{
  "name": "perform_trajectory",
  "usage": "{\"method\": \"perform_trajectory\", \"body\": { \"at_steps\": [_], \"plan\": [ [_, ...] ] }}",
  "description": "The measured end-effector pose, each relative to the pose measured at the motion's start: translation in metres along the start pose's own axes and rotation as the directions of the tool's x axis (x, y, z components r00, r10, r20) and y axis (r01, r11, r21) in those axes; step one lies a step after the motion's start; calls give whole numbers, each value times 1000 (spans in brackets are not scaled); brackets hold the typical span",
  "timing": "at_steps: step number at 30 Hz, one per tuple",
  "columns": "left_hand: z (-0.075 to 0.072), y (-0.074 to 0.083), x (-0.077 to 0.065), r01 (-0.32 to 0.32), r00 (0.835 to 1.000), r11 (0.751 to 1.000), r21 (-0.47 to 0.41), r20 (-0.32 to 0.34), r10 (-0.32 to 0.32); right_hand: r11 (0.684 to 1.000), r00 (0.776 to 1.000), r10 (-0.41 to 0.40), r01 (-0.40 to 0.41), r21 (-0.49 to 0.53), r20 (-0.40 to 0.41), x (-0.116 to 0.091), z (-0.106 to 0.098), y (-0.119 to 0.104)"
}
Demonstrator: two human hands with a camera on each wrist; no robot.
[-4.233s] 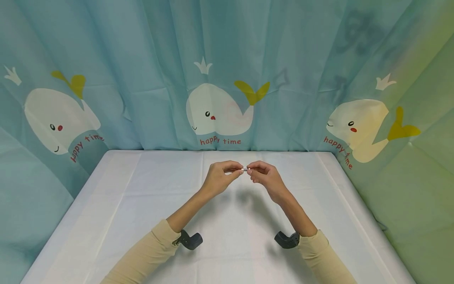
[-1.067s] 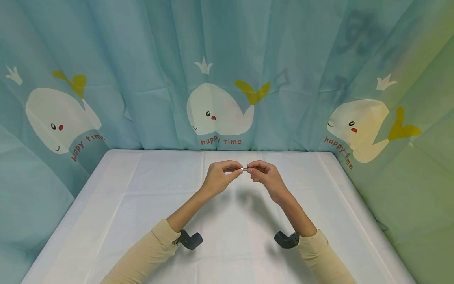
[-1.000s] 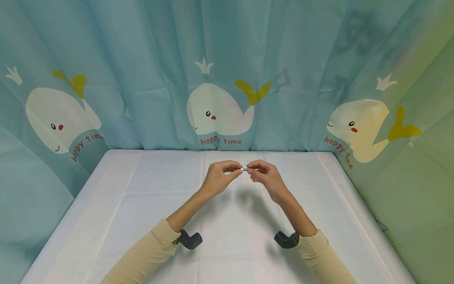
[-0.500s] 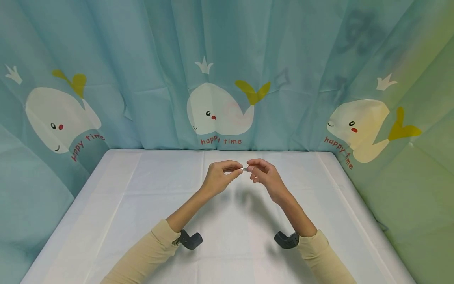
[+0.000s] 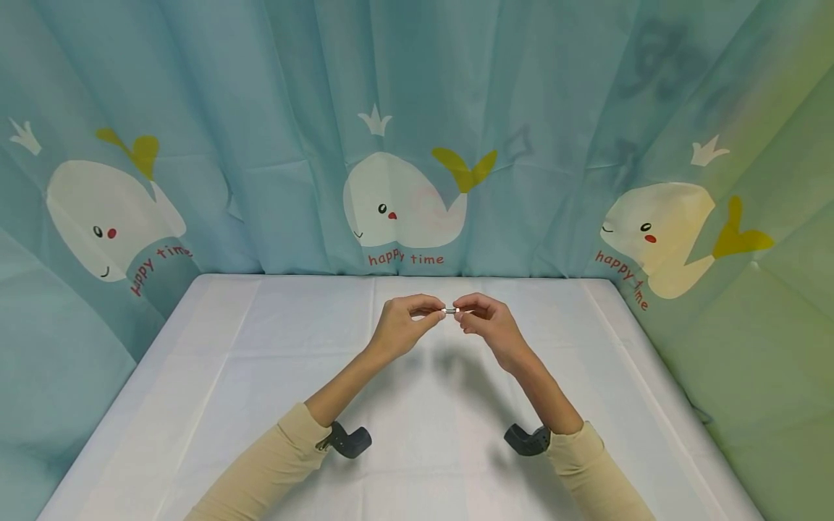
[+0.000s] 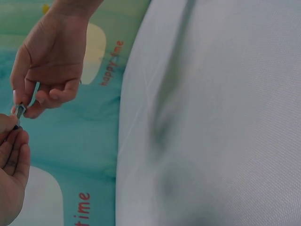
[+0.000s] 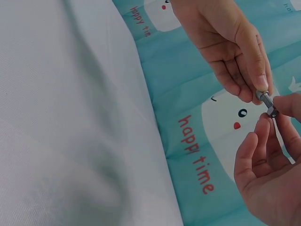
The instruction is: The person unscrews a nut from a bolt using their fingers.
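Note:
A small silver bolt (image 7: 266, 99) is held level between both hands, above the far part of the table. My left hand (image 5: 405, 327) pinches its head between thumb and fingertips. On the shank's other end sits a hex nut (image 7: 273, 112). The thumb and fingertips of my right hand (image 5: 490, 327) pinch this nut. Threads show on the short stretch between the two hands in the right wrist view. From the left wrist view, the bolt's head is mostly covered by the left fingers.
A white cloth covers the table (image 5: 404, 449), which ends at a blue-green curtain (image 5: 293, 210) printed with whales. Black wrist devices, a left one (image 5: 352, 441) and a right one (image 5: 525, 439), stick out inward from the cuffs.
Half a second ago the right index finger was lifted and the right thumb shifted on the bolt. Now those fingertips are back together round the nut. My left hand has stayed put.

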State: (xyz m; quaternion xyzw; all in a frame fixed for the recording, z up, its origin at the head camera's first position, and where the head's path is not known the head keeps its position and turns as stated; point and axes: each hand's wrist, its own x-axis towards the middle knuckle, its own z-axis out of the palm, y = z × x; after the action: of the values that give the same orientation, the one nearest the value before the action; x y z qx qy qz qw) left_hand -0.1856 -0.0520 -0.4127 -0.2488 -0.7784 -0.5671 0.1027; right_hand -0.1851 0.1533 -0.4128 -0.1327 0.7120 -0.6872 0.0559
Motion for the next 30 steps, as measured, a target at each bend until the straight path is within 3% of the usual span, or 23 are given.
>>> {"method": "perform_trajectory", "body": {
  "at_steps": [10,21,30],
  "plan": [
    [0,1,-1,-8,1000,1000,-8,-3,8,999,999,-29,29,22,21,-1,1,-1],
    [0,1,0,18,1000,999,-31,3,-18,997,997,74,-74,-26,-24,1,1,-3],
    [0,-1,0,4,1000,1000,-5,1,-4,1000,1000,7,-7,3,1,0,1,-2]
  ]
}}
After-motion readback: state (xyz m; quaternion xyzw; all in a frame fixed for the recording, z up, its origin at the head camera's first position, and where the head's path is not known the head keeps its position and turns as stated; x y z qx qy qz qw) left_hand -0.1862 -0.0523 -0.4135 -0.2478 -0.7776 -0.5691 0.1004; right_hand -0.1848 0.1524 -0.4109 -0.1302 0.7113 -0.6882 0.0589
